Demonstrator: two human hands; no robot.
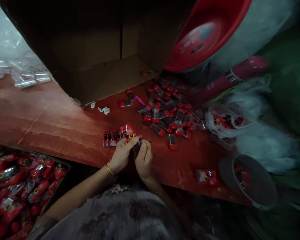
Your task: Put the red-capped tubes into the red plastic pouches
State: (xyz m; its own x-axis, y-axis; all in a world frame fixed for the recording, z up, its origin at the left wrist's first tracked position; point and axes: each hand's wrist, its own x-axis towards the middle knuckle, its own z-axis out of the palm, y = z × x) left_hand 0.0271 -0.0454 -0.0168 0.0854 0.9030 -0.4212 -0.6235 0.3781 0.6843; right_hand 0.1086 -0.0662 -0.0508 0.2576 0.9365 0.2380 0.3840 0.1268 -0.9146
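Close to the table's front edge, my left hand [122, 153] and my right hand [143, 160] meet, fingers closed around a small dark case [137, 147]. It resembles the loose ones nearby, though the fingers cover most of it. Touching or just behind my left fingers lies a strip of red printed labels [115, 136] with dark figures on it. A pile of small clear cases with red ends and dark contents [168, 111] spreads beyond my right hand. One such case [173, 141] lies apart, nearest that hand. A pink stick-like piece [139, 100] rests at the pile's left.
An open cardboard box [107, 80] stands at the back, beside a red basin [210, 36]. Rightward are a magenta bottle [240, 71], plastic bags [262, 140], a grey bucket [225, 175] and red packets [206, 177]. Lower left, a box holds many red-wrapped pieces [22, 186].
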